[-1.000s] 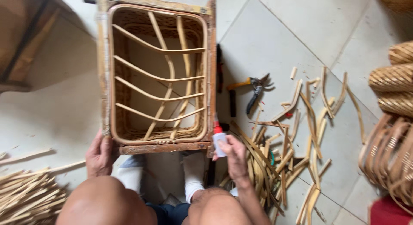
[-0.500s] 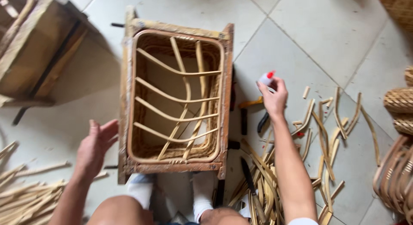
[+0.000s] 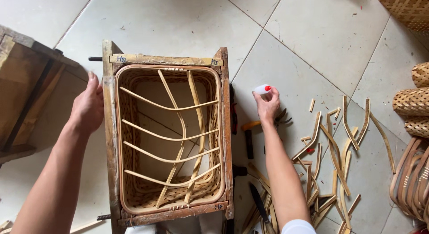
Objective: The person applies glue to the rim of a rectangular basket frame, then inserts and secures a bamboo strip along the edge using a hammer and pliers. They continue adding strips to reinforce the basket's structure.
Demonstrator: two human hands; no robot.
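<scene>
A woven rattan basket point(image 3: 170, 140) sits inside a rectangular wooden frame point(image 3: 225, 126) on the tiled floor, with bent cane ribs crossing its opening. My left hand point(image 3: 87, 106) rests flat against the frame's left side, fingers together. My right hand point(image 3: 267, 104) is to the right of the frame and grips a small white glue bottle with a red cap point(image 3: 262, 88), held low over the floor. Pliers with orange handles point(image 3: 250, 126) lie just under that hand.
Several cut cane strips point(image 3: 339, 149) litter the floor at the right. Woven baskets point(image 3: 413, 104) stack at the right edge, another point(image 3: 404, 8) at top right. A wooden box point(image 3: 22, 86) stands at the left. Dark-handled tools point(image 3: 259, 207) lie beside the frame.
My right hand lifted the glue bottle from near my knees and carried it out to the right of the frame. My left hand moved up along the frame's left side.
</scene>
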